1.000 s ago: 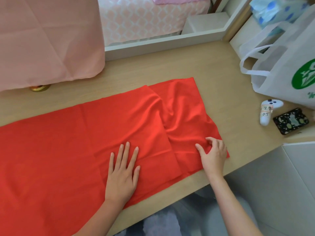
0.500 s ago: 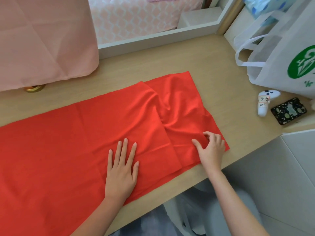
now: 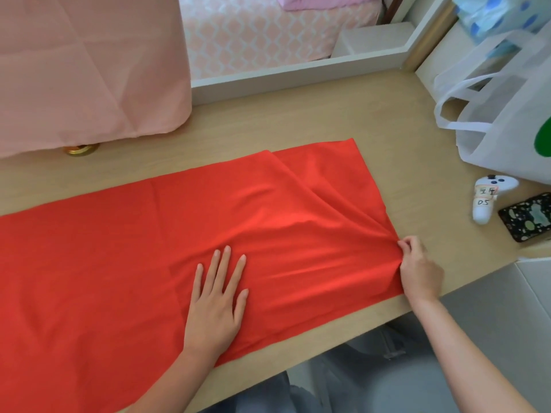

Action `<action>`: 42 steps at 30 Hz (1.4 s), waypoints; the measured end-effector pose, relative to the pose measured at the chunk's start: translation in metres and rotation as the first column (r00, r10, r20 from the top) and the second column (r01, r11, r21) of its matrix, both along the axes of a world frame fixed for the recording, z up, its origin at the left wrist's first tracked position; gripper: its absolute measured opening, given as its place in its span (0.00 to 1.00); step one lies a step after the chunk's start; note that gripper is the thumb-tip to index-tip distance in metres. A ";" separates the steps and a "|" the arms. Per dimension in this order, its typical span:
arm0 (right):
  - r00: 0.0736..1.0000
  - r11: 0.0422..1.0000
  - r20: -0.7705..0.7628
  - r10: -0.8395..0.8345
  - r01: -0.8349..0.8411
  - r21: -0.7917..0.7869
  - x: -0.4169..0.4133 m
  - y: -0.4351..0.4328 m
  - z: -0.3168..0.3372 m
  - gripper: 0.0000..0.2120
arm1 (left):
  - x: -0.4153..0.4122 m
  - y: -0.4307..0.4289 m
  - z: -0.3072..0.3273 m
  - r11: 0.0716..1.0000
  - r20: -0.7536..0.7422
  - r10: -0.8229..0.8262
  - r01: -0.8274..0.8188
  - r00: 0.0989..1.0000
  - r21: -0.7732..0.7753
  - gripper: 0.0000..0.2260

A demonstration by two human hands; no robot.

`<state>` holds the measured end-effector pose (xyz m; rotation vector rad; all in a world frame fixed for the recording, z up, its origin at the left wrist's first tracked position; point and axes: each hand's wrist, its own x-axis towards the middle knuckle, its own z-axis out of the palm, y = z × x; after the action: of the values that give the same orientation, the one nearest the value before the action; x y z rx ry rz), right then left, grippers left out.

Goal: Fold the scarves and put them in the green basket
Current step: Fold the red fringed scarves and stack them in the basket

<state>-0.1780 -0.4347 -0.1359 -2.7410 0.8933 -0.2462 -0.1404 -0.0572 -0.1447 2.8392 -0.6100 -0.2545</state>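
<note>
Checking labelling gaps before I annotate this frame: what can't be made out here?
1. green basket: nowhere in the head view.
2. red scarf: its left end runs off the left and bottom frame edges, so its full length is unknown.
3. Object under the pink cloth: covered by the cloth; only a gold base shows.
4. white bag: cut off by the right edge.

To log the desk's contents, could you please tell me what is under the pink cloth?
Only a round gold base peeks from under the pink cloth, on the desk. Whatever it belongs to is covered and cannot be identified.
</note>
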 end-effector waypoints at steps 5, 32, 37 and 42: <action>0.993 0.997 0.116 0.001 -0.010 0.079 0.007 0.002 0.021 0.21 | 0.001 0.000 0.001 1.000 -0.006 0.011 -0.011 1.000 -0.010 0.26; 0.959 0.985 0.227 0.171 -0.174 -0.006 0.199 -0.040 0.007 0.14 | 0.047 -0.055 -0.009 0.988 0.061 0.153 -0.154 0.986 0.010 0.29; 0.915 0.929 0.179 0.362 -0.369 0.007 0.220 -0.005 0.009 0.17 | 0.082 -0.076 0.011 0.976 0.117 0.199 -0.186 0.973 -0.112 0.26; 0.912 0.901 0.140 0.387 -0.406 0.153 0.229 0.005 -0.004 0.09 | 0.135 -0.087 0.003 0.959 0.109 0.279 -0.284 0.954 0.023 0.26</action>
<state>0.0511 -0.4298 -0.1397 -2.6353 0.2957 -0.2174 -0.0052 -0.1446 -0.1417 2.9441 -0.2132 -0.0679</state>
